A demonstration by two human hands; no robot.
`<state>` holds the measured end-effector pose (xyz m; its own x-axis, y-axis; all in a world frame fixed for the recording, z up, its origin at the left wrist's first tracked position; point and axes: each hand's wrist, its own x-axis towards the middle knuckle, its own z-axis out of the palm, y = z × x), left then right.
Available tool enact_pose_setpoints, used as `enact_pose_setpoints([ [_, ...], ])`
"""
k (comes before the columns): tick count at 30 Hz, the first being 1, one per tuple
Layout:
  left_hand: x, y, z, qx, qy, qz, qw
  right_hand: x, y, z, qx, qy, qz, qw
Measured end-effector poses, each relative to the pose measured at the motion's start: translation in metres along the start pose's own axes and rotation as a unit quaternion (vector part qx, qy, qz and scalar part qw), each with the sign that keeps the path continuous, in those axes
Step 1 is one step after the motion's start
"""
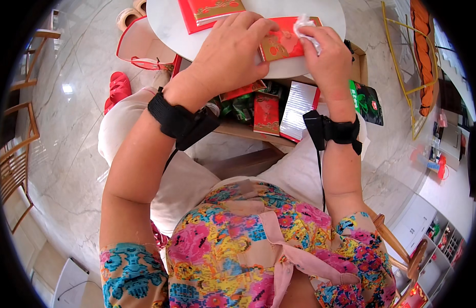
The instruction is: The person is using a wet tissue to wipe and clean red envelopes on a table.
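Observation:
On the round white table, a flat red and gold box lies under both hands. My left hand is closed around its left end, the thumb by the lower edge and the fingers toward the far edge. A crumpled white tissue is pinched in the fingers of my right hand, against the right part of the box's top. Behind my left hand, more red and gold boxes lie stacked at the far side of the table.
Below the tabletop, an open carton holds red packets and dark green packages. A red and white bag stands left of the table, near a red slipper. A yellow metal frame stands at right.

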<state>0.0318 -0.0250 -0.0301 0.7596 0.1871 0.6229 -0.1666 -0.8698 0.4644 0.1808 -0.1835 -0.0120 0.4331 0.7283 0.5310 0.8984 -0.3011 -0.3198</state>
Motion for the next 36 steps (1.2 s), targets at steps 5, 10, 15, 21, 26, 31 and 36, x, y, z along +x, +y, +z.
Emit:
enact_pose_setpoints([
  [5, 0.003, -0.002, -0.002, 0.006, -0.036, -0.010, 0.999, -0.005, -0.002, 0.001, -0.035, 0.012, 0.009, 0.999],
  [10, 0.002, 0.000, -0.003, 0.009, -0.025, 0.000, 1.000, -0.007, -0.026, 0.009, -0.008, -0.017, -0.047, 0.999],
  [15, 0.002, 0.002, -0.003, 0.030, -0.048, 0.008, 0.998, 0.000, 0.009, -0.006, -0.057, 0.001, -0.021, 0.998],
  [21, 0.002, 0.001, 0.000, 0.034, -0.054, 0.005, 0.998, -0.005, -0.009, 0.006, -0.031, 0.020, -0.048, 0.998],
  [26, 0.000, 0.000, -0.002, 0.023, -0.036, 0.009, 0.999, -0.005, -0.026, 0.011, 0.028, -0.023, -0.051, 0.998],
  [31, 0.001, 0.001, -0.002, 0.028, -0.042, 0.009, 0.999, -0.003, 0.001, -0.002, -0.027, -0.002, -0.003, 1.000],
  [36, 0.001, 0.001, -0.002, 0.027, -0.045, 0.008, 0.999, -0.006, -0.006, 0.005, -0.052, 0.017, -0.017, 0.998],
])
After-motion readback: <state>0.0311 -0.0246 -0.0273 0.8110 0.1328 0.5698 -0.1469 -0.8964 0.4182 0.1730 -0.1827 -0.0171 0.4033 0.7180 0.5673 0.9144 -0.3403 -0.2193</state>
